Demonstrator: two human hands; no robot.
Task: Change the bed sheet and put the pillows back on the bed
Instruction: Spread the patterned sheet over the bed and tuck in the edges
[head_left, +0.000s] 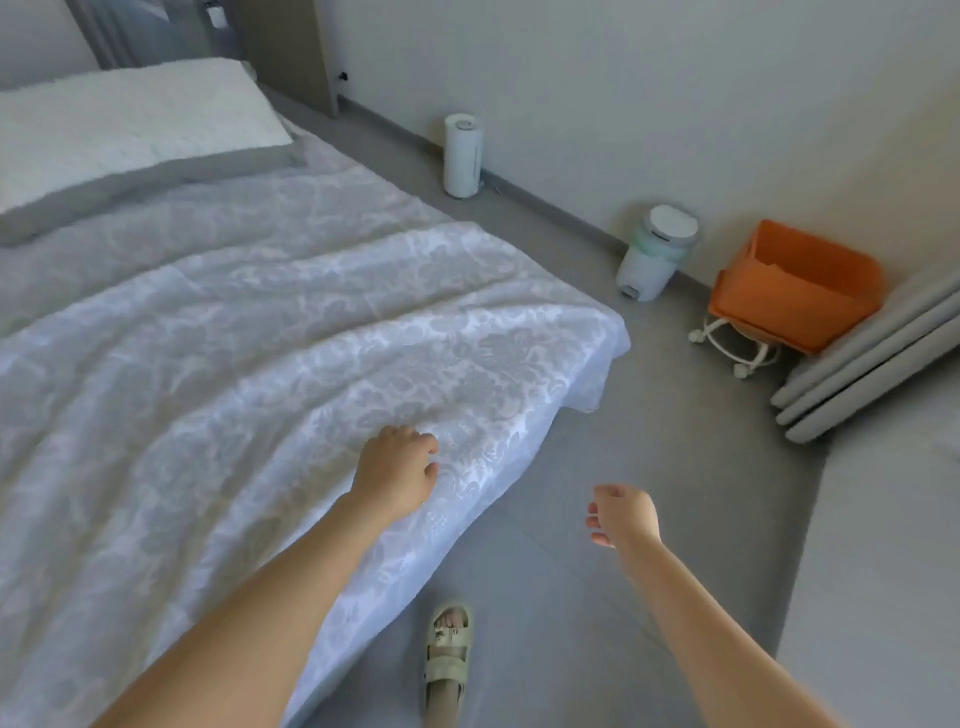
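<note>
A white floral-patterned sheet (291, 332) covers the bed and hangs over its near corner. A white pillow with a grey border (124, 130) lies at the head of the bed, far left. My left hand (397, 470) rests on the sheet near the bed's side edge, its fingers loosely curled and holding nothing that I can see. My right hand (621, 514) hovers over the grey floor beside the bed, fingers loosely curled and empty.
Along the far wall stand a white cylindrical appliance (461, 156), a small white bin (655, 252) and an orange bag on a wheeled stool (795, 283). Grey curtains (872, 358) hang at right. My sandalled foot (448, 660) stands on the floor.
</note>
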